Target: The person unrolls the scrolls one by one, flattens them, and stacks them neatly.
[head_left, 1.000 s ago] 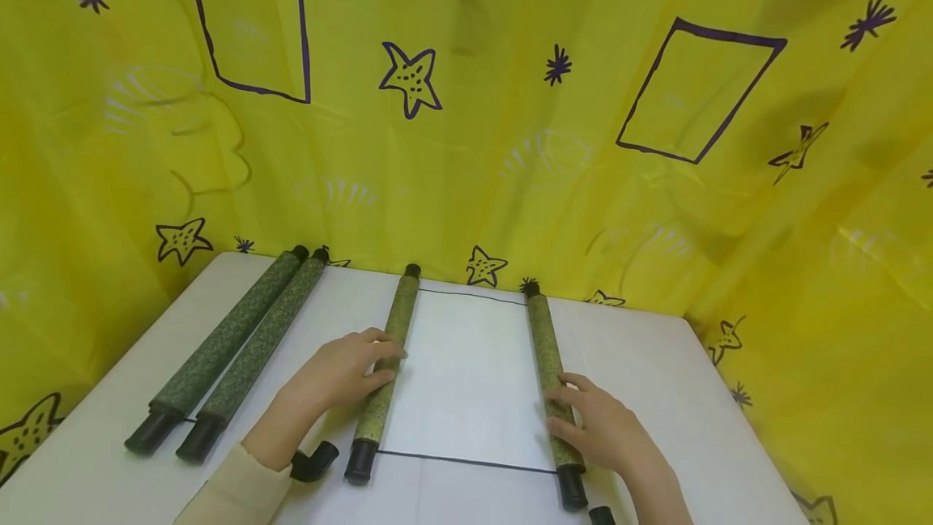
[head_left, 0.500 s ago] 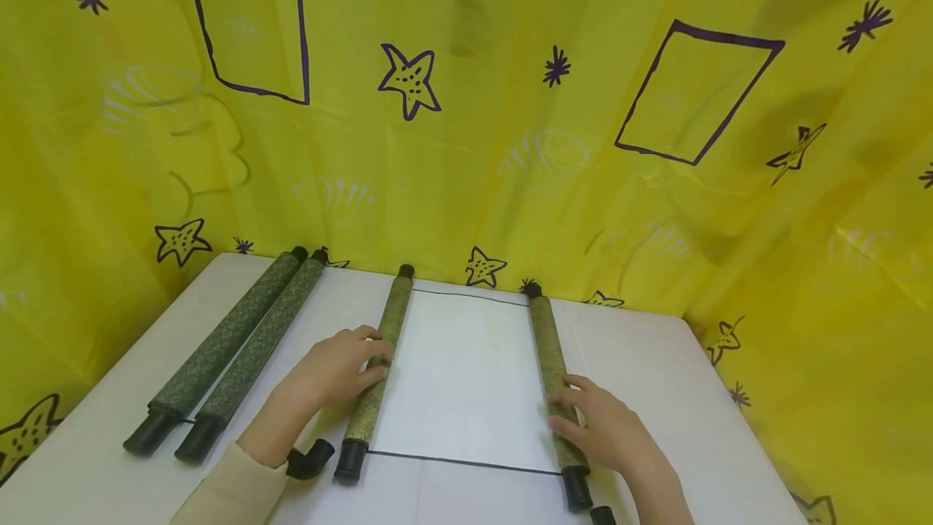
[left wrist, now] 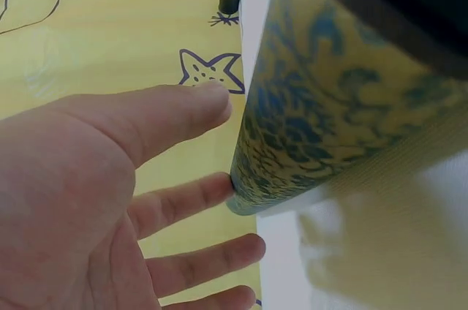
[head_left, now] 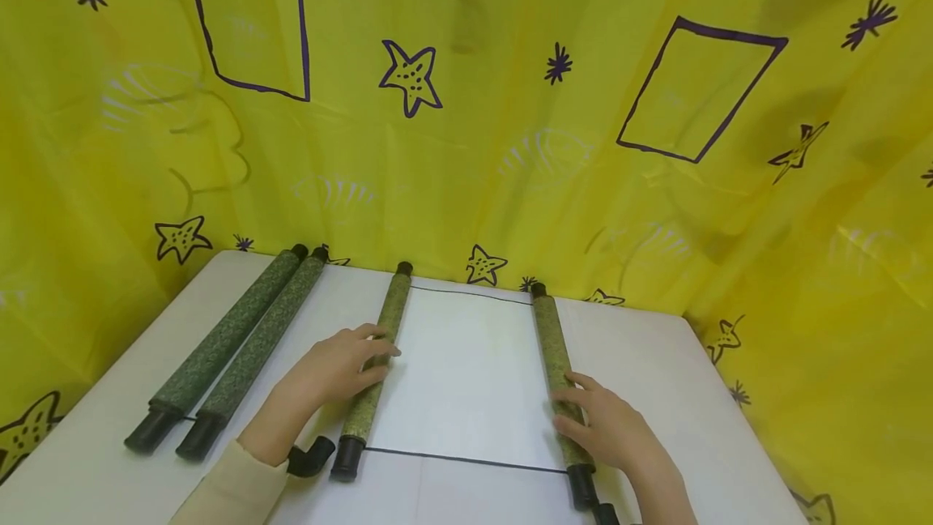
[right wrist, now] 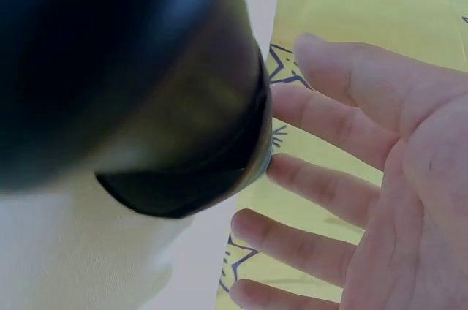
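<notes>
A hand scroll lies partly unrolled on the white table, with white paper (head_left: 466, 379) bordered by thin dark lines between its two rolled ends. Both rolls are yellow-green with a fine pattern and have black end knobs. My left hand (head_left: 337, 367) rests on the left roll (head_left: 397, 298), its fingers loosely extended across it. On the right roll (head_left: 551, 339), my right hand (head_left: 611, 428) lies with fingertips at its outer side. Each wrist view shows relaxed, spread fingers right at the roll; in the left one, a blue floral pattern (left wrist: 292, 120) covers it.
Another scroll, dark green with black knobs, lies at the left of the table as two parallel rolls (head_left: 226, 339). A yellow curtain (head_left: 466, 168) with starfish drawings hangs behind the table (head_left: 641, 363) and along its sides. Black wrist gear (head_left: 312, 457) shows beside the left forearm.
The left roll has shifted left with my left hand, and the right roll slightly right with my right hand. The paper between them is wider. The green rolls have stayed put.
</notes>
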A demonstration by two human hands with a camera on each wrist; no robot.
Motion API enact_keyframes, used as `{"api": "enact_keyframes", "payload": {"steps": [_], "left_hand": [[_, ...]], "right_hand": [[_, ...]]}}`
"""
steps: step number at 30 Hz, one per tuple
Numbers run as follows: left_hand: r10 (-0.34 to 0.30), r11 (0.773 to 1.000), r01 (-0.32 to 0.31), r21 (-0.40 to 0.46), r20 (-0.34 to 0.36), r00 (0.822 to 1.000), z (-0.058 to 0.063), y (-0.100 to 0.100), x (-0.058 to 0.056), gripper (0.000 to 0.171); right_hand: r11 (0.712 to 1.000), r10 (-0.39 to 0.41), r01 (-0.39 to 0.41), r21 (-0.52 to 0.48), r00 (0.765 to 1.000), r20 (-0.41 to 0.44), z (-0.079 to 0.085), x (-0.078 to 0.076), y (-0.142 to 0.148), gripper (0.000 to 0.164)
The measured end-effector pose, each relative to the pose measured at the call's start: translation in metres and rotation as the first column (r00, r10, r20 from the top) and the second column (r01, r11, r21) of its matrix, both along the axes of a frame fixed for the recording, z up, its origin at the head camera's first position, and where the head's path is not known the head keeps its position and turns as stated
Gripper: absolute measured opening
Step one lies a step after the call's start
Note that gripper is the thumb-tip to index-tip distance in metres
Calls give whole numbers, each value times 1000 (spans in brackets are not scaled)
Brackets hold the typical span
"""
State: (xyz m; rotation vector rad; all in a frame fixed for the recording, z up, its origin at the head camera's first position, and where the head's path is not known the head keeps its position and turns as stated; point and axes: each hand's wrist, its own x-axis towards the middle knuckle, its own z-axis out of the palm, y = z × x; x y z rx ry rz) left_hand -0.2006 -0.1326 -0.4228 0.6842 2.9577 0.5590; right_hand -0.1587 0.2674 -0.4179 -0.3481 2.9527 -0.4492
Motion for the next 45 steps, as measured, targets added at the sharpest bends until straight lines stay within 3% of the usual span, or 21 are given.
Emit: {"api": "enact_keyframes", "payload": {"steps": [7,17,25,37,45], "left_hand": [[13,999,-13,-41,-13,1000,0,-2,-1,21],[-10,1000,10,-2,-3,1000,-3,-6,-2,11],[2,1000,-2,-4,-6,1000,-4,-10,-1,25],[14,1000,-13,6,-40,999,1,-14,-1,9],[21,1000,-21,-10,-37,999,0,-16,-4,27]], "right_hand": [[1000,-6,6,6,1000,20,1,0,3,38],[999,-13,17,-49,998,68,0,0,5,41],[999,-37,36,7,997,71,1,0,8,41],[999,-50,52,-15,992,112,5,-1,15,42],[996,-91,94,-11,985,146,8,1,18,52]]}}
